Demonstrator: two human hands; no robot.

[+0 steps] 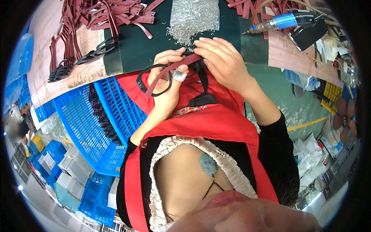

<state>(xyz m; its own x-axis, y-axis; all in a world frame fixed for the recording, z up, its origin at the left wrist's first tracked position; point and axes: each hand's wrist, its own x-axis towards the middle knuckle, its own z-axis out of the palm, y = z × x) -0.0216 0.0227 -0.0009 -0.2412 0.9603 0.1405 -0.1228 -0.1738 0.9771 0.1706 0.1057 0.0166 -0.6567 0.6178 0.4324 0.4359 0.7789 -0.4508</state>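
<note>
Just over my lap, at the table's near edge, my left hand (167, 79) grips a black eyeglass frame (138, 81). A strip of silvery tape wraps its thumb. A dark red temple arm (164, 72) lies across the frame, slanting from the front rim up to the right. My right hand (226, 63) pinches the eyewear at the temple's upper end; its fingertips partly hide the joint there. Right beyond my fingers, a heap of tiny metal screws (184, 34) spills from a clear plastic bag (195, 14) onto the dark green mat (141, 50).
Dark red temple arms (123, 17) pile up at the far left, with assembled glasses (63, 69) at the left edge. A blue electric screwdriver (284, 21) rests far right, beside a black box-like object (308, 34). Blue baskets (79, 116) stand below the table on my left.
</note>
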